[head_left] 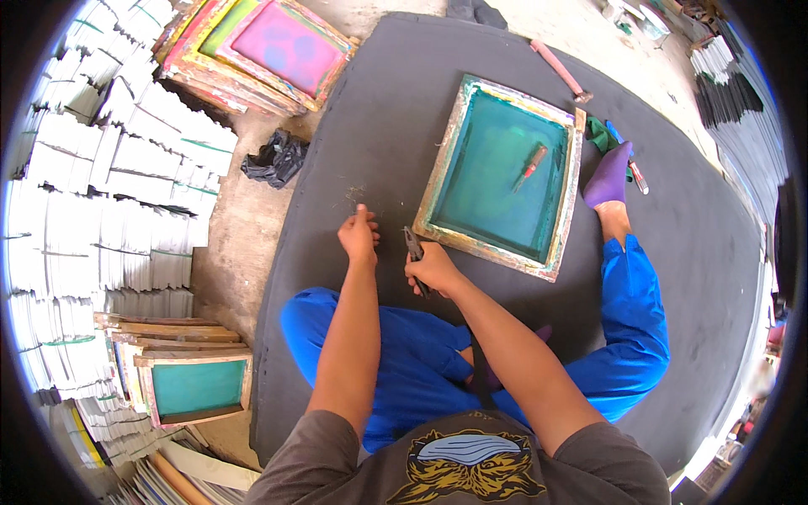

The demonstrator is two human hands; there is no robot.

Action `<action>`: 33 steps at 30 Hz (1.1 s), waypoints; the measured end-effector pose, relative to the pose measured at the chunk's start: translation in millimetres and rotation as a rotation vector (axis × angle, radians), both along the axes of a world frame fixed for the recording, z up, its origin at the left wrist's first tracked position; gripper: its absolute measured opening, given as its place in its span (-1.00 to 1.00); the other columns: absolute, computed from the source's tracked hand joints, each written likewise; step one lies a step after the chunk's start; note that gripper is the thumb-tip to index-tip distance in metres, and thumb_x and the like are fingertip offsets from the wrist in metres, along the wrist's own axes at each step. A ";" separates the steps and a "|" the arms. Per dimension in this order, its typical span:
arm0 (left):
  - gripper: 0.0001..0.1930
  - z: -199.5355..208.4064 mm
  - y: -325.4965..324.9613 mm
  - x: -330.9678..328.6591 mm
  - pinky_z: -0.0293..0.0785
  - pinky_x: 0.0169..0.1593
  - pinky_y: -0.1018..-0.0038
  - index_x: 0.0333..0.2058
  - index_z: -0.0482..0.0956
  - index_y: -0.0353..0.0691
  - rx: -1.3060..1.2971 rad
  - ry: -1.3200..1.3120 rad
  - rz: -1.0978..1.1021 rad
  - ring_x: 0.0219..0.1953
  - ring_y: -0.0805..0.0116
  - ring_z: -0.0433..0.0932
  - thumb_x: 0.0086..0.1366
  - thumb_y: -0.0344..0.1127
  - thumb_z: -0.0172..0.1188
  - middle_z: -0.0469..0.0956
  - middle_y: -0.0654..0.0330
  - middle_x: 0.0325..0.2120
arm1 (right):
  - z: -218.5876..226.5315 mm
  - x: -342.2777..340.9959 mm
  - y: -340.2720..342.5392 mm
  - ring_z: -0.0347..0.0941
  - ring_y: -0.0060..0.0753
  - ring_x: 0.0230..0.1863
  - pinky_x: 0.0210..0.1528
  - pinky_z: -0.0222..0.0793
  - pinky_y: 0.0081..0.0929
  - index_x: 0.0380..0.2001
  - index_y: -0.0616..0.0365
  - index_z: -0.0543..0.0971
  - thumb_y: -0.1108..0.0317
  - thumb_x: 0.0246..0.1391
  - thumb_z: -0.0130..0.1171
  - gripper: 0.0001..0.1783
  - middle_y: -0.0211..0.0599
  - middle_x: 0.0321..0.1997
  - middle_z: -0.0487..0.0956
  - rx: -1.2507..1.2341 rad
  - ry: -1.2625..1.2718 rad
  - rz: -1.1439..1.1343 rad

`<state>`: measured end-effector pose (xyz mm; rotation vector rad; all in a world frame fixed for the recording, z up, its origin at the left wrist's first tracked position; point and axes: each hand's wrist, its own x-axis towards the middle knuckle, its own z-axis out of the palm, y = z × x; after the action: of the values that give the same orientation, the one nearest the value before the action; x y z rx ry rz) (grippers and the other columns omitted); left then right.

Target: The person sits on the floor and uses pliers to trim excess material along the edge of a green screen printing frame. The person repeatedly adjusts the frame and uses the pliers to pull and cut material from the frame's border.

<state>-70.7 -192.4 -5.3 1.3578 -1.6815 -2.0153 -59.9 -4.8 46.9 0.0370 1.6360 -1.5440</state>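
Observation:
My right hand (433, 269) is wrapped round a pair of dark pliers (413, 245), jaws pointing away from me. They are beside the near left corner of a paint-stained wooden screen-printing frame (490, 252) with teal mesh. On the mesh lies a screwdriver (533, 166) with a reddish handle, its tip toward me. To the left of the pliers, my left hand (359, 236) is closed with thumb and fingertips together; whatever it may hold is too small to make out. Just beyond those fingers, tiny thin bits (352, 197) are scattered on the dark mat (379, 109).
A hammer (562, 71) lies past the frame's far edge. My purple-socked foot (608, 175) rests by its right side, near a green cloth (598, 135). Stacked colourful frames (290, 46), a black plastic bag (276, 158), more frames (198, 387) and white bundles (143, 244) stand left.

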 end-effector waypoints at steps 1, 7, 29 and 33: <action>-0.65 9.1 5.0 2.3 0.31 -0.53 0.50 -0.34 0.64 -0.33 0.061 0.025 -0.060 -0.60 0.42 0.46 0.36 -0.08 0.29 0.57 0.23 -0.53 | 3.7 -5.5 -8.9 0.49 -0.37 -0.67 -0.66 0.41 -0.39 -0.44 0.24 0.46 0.54 -0.07 0.20 -0.88 -0.21 -0.60 0.53 -0.001 -0.011 0.002; -0.74 19.9 11.7 10.2 0.37 -0.38 0.51 -0.34 0.63 -0.26 0.290 0.180 -0.152 -0.48 0.45 0.50 0.38 -0.15 0.28 0.55 0.30 -0.50 | 11.9 -23.5 -38.4 0.50 -0.34 -0.65 -0.64 0.44 -0.34 -0.42 0.30 0.47 0.59 -0.06 0.19 -0.89 -0.18 -0.57 0.54 -0.013 -0.082 0.026; -0.60 -16.5 17.2 -3.0 0.34 -0.51 0.50 -0.31 0.64 -0.38 -0.304 0.083 0.026 -0.61 0.43 0.43 0.41 -0.05 0.20 0.55 0.18 -0.55 | 5.7 32.2 99.1 0.56 -0.29 -0.53 -0.67 0.43 -0.33 -0.09 0.26 0.42 0.21 0.32 0.15 -0.68 -0.13 -0.42 0.56 0.207 -0.313 -0.298; -0.62 -26.3 44.6 0.6 0.50 -0.35 0.43 -0.19 0.69 -0.41 -0.612 0.118 -0.320 -0.49 0.35 0.58 0.38 -0.11 0.24 0.67 0.09 -0.45 | 2.6 29.7 127.1 0.55 -0.22 -0.55 -0.64 0.48 -0.20 -0.06 0.31 0.43 0.21 0.30 0.18 -0.63 -0.09 -0.43 0.55 0.313 -0.314 -0.272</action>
<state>-70.2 -147.8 -31.6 0.7858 -2.3032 -1.4620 -30.3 122.2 49.4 0.6609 1.6467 -1.3768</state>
